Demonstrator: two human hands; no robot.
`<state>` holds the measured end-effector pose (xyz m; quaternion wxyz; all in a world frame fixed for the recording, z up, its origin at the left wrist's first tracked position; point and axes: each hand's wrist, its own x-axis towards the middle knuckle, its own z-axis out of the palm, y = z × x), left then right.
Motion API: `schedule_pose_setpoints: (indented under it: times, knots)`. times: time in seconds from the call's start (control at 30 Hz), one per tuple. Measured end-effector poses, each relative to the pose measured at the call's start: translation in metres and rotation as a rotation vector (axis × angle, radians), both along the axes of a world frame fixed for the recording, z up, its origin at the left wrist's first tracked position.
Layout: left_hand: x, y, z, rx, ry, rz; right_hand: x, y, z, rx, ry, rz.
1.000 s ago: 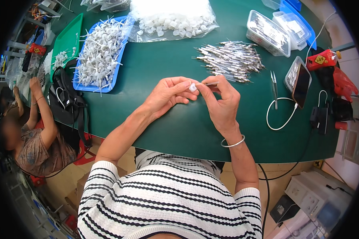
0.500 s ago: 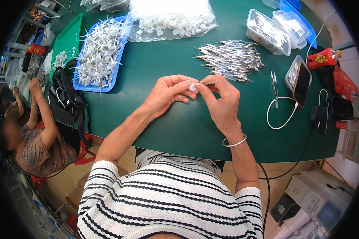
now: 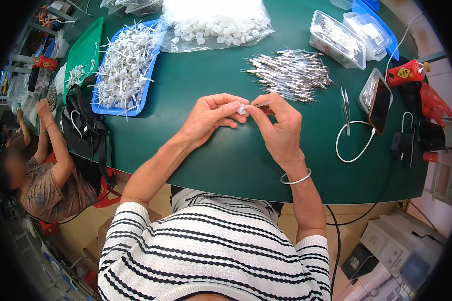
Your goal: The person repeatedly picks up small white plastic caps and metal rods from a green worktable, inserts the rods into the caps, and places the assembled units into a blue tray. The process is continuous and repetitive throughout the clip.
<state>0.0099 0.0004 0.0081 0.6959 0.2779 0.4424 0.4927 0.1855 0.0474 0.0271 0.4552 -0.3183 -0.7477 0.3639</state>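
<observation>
Between the fingertips of my left hand (image 3: 213, 116) is a small white plastic cap (image 3: 241, 110). My right hand (image 3: 278, 125) is closed in a pinch on a thin metal-and-white rod (image 3: 262, 104), with its near end at the cap. Whether the rod sits inside the cap is hidden by the fingers. Both hands are held together above the green table (image 3: 221, 170). Beyond them lies a heap of similar thin rods (image 3: 289, 75). To the left, a blue tray (image 3: 146, 103) holds many white caps with rods in them.
A clear bag of white caps (image 3: 221, 32) lies at the back. On the right are tweezers (image 3: 345, 111), a white cable (image 3: 338, 150), a phone (image 3: 380, 108) and plastic boxes of rods (image 3: 338, 40). A black backpack (image 3: 83, 125) and a co-worker (image 3: 50, 175) are at left.
Hardly anything differs. My fingers have shifted very slightly, with the cap and rod still held together at the same spot.
</observation>
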Motion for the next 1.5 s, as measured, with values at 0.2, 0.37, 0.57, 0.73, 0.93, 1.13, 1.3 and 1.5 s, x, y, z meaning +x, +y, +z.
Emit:
schedule_pose_setpoints:
  times: [0.2, 0.37, 0.57, 0.73, 0.93, 1.13, 1.3, 1.5]
  knots:
    - [0.001, -0.001, -0.002, 0.004, -0.038, 0.011, -0.003, -0.002, -0.006, -0.034, 0.024, 0.001]
    - [0.000, -0.001, -0.001, 0.033, -0.025, 0.068, -0.004, -0.005, -0.004, -0.209, 0.080, 0.029]
    - [-0.001, -0.002, 0.005, 0.171, 0.090, 0.141, 0.011, 0.006, 0.019, -0.290, -0.015, 0.058]
    - [0.003, -0.005, 0.007, 0.213, 0.140, 0.139, 0.008, 0.002, 0.012, -0.183, -0.223, 0.096]
    - [0.002, -0.004, 0.002, 0.220, 0.096, 0.121, 0.007, 0.002, 0.012, -0.065, -0.247, 0.091]
    - [0.003, -0.003, 0.004, 0.197, 0.089, 0.084, 0.007, 0.000, 0.011, -0.018, -0.267, 0.072]
    - [0.002, -0.005, 0.000, 0.202, 0.068, 0.094, 0.004, -0.001, 0.008, 0.074, -0.264, 0.071]
    - [0.003, -0.005, 0.001, 0.214, 0.055, 0.083, 0.004, -0.002, 0.003, 0.118, -0.275, 0.077]
